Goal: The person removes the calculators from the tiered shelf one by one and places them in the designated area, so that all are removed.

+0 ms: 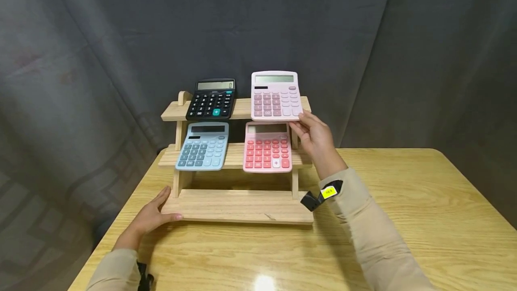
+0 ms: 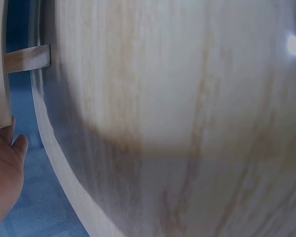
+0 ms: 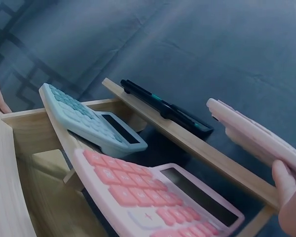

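My right hand (image 1: pixel 317 137) pinches the lower right corner of a pale pink calculator (image 1: pixel 276 96), which is at the right of the top shelf. In the right wrist view this pale calculator (image 3: pixel 254 134) is seen edge-on, with the fingers at its near end. My left hand (image 1: pixel 151 213) rests on the left end of the wooden three-tier stand (image 1: pixel 242 205), thumb along the front edge of its bottom step. A black calculator (image 1: pixel 212 99) leans at the top left. On the middle shelf sit a blue calculator (image 1: pixel 203 146) and a pink calculator with coral keys (image 1: pixel 267 147).
The stand is on a light wood-grain table (image 1: pixel 404 201), whose surface extends to the right and in front. A grey curtain (image 1: pixel 242 21) hangs behind the table. Dark straps circle both wrists; the right strap (image 1: pixel 322 195) bears a yellow label.
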`<state>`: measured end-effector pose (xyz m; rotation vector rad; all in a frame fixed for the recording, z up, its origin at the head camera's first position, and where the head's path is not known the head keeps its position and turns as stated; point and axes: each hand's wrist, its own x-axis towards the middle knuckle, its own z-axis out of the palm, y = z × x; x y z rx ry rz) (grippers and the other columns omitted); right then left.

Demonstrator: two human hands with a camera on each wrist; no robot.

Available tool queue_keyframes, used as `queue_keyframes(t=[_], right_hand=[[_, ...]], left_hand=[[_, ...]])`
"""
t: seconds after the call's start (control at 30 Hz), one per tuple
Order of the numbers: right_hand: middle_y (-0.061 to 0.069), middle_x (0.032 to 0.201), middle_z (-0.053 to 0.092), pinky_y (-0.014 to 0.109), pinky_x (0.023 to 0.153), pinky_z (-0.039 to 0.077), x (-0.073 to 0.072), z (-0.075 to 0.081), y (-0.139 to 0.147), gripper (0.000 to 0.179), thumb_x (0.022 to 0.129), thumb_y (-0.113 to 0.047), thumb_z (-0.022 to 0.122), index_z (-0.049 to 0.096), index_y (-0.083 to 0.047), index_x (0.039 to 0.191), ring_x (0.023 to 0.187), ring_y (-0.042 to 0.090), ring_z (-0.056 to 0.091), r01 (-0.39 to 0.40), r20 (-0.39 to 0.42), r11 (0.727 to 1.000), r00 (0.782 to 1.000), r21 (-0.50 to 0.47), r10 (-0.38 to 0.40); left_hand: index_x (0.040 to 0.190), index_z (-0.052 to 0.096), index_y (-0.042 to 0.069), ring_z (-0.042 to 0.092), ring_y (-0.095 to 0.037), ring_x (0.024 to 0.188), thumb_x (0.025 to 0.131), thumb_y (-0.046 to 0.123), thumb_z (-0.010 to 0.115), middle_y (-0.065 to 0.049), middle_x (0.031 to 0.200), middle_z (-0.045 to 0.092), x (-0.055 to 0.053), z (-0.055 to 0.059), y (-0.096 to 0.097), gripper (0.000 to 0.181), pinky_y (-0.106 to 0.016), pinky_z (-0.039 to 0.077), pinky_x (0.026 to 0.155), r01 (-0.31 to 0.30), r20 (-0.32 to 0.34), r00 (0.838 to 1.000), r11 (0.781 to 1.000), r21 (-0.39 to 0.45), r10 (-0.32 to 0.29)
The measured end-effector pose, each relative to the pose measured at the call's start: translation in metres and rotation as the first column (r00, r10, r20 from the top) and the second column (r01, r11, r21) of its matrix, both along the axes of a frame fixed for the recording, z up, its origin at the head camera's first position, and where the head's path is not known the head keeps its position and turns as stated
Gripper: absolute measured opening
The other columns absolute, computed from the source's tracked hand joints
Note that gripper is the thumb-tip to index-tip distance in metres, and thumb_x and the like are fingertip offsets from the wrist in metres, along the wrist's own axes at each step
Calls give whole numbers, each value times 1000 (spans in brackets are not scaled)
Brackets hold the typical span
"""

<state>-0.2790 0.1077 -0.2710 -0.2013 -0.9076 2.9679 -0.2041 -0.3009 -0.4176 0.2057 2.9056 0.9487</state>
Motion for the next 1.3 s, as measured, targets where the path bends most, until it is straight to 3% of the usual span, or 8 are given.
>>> queue_keyframes(t=[0.17,0.37,0.5,0.73,1.07,1.3], right_hand=[[16,104,49,32,85,39,7,-2,14,44,87,6,42,36,1,130,97,24,53,0,-16,1000,1000,14,0],[19,111,47,32,87,38,8,-9,31,45,84,9,45,39,1,128,107,26,47,19,-27,999,999,-50,-21],[21,109,50,34,84,40,10,-17,45,43,81,11,51,46,4,123,105,28,49,24,-80,995,996,-93,-31],[20,91,57,35,82,40,23,-15,61,50,82,12,46,34,2,130,84,26,60,18,-113,990,993,-137,-34],[20,99,54,35,86,37,35,-23,80,50,82,13,46,35,2,130,93,28,56,34,-137,983,989,-182,-60],[21,97,54,36,86,36,43,-32,91,48,84,13,43,34,1,130,90,28,57,19,-163,982,985,-189,-51]], left_hand=[[135,15,-6,13,-45,122,66,39,71,-26,138,12,0,-1,-1,100,-57,16,93,0,5,1000,1000,-7,0],[135,14,-6,12,-45,122,66,40,71,-25,138,11,-1,0,0,101,-57,16,93,2,11,1000,1000,-8,-2],[136,13,-5,12,-45,122,66,40,71,-25,139,10,-2,-1,0,102,-57,16,93,-1,25,1000,1000,2,1],[136,12,-5,12,-46,122,66,40,71,-25,139,10,0,0,0,101,-58,17,92,0,20,1000,1000,-10,1],[136,13,-5,12,-46,122,67,40,70,-26,138,10,0,-2,-2,100,-58,17,93,13,10,1000,1000,-15,-13],[136,13,-5,12,-45,122,67,41,70,-26,139,10,1,1,-1,100,-57,18,93,15,9,1000,1000,-22,-15]])
